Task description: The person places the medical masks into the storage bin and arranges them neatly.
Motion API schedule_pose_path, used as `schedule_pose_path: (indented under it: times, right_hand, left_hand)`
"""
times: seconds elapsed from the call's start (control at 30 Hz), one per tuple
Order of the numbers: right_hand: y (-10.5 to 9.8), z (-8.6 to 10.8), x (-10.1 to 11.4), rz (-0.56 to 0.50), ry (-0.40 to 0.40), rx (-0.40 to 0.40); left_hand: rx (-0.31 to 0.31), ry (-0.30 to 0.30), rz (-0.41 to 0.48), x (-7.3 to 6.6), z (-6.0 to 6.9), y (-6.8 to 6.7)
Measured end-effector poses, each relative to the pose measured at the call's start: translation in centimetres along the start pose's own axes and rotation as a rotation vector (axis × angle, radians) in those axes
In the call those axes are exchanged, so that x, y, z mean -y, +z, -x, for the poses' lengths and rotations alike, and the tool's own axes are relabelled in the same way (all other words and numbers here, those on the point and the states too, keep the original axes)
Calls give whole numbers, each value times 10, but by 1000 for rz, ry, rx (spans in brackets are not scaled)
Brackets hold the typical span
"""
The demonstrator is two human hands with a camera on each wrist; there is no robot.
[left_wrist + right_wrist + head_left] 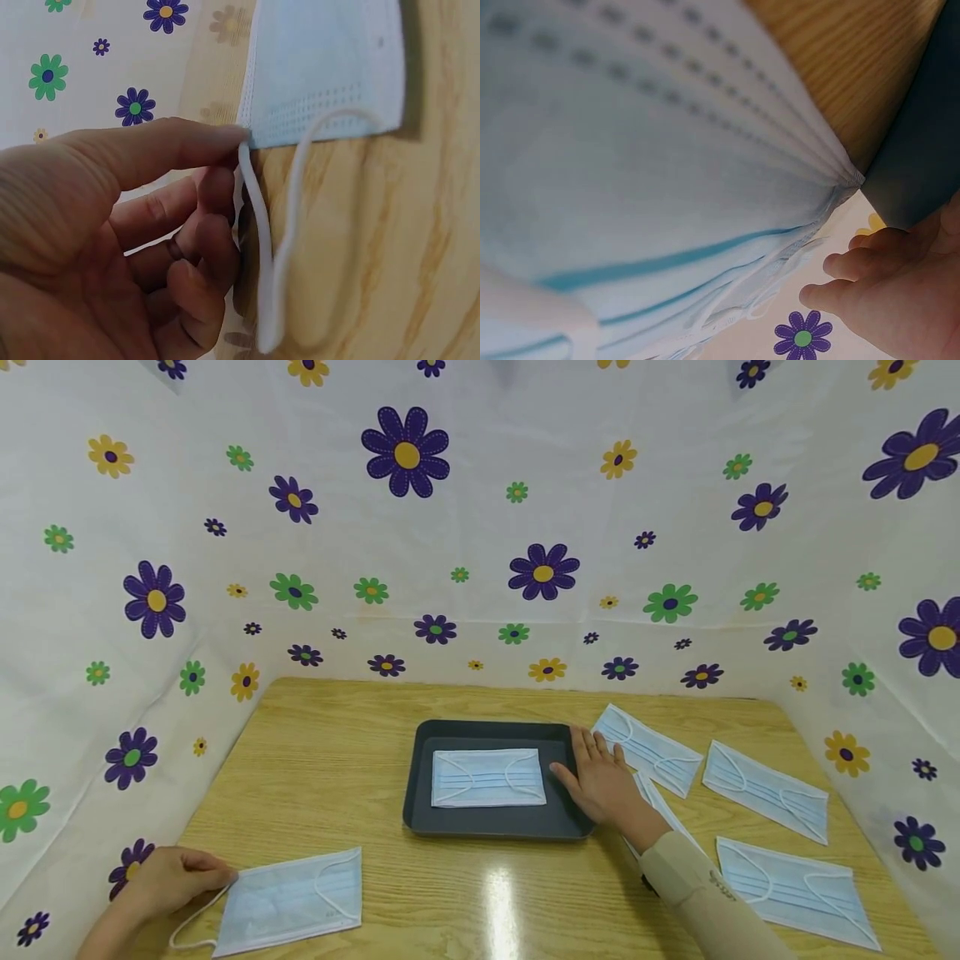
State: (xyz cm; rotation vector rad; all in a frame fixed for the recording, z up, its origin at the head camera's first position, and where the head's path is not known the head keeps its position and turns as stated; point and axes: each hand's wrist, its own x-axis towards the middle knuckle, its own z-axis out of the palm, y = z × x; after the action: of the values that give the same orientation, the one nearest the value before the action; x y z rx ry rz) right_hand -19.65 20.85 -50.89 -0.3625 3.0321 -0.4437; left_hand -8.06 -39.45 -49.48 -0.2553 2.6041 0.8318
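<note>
At the lower left my left hand (167, 881) pinches one corner of a light blue face mask (288, 902), between thumb and fingers. That mask lies near the table's front left, its white ear loop (291, 202) hanging beside the fingers in the left wrist view. A dark grey tray (487, 824) stands mid-table with another face mask (489, 778) lying flat inside it. My right hand (603, 783) rests on the tray's right rim with fingers extended. Close beneath the right wrist, a face mask (652, 172) fills much of the right wrist view.
Several more masks lie right of the tray: a mask (648, 750) behind the right hand, a mask (767, 792) farther right, a mask (798, 891) near the front. Flowered white cloth (480, 527) surrounds the wooden table (337, 727) at the back and sides.
</note>
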Motion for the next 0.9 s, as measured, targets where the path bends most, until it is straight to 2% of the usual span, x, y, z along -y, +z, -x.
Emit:
schedule_pose_path:
  times: [0.13,0.27,0.37,0.43,0.53,0.7,0.9]
  right_hand:
    - [0,0,-1,0,-5,2]
    - [0,0,-2,0,-9,5]
    - [-1,0,-2,-6,-8,10]
    - [-1,0,-1,-9,-7,13]
    - [-1,1,-1,-11,-7,15]
    - [-2,0,-1,-10,-8,10]
    - [-2,0,-1,-10,-3,13]
  left_hand:
    - [-17,-40,39,-3,-2,-1]
    - [-7,-79,185,-4,-2,-1]
    - [18,-93,315,-4,-2,0]
    - [37,-96,366,-4,-2,0]
    - [66,-83,397,-5,-3,0]
    - [75,-57,408,-5,-7,0]
    - [41,-106,478,-7,-13,3]
